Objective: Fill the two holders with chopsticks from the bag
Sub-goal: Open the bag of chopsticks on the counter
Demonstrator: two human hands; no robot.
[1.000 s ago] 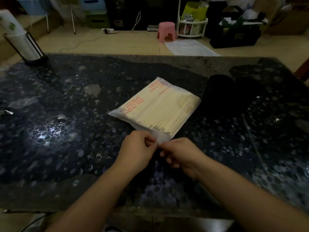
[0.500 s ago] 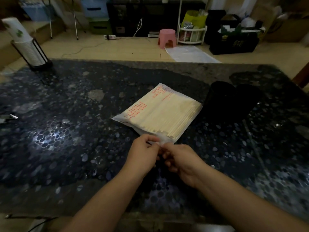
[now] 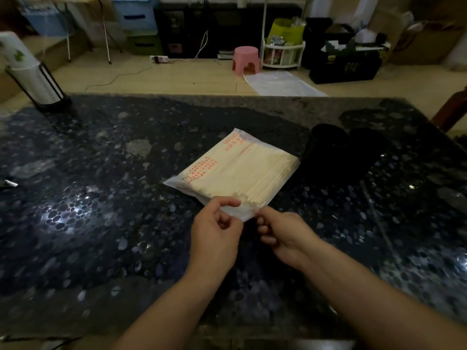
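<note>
Both hands (image 3: 214, 231) (image 3: 283, 233) pinch the bag's (image 3: 242, 170) near, seemingly sealed edge.

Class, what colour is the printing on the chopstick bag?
Red-orange, on the bag of pale chopsticks; the head view shows it best.

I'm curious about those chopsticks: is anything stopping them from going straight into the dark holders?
Yes, the bag itself: the chopsticks lie sealed inside while both hands pinch its near corner. The tabletop between bag and holders looks bare.
</note>
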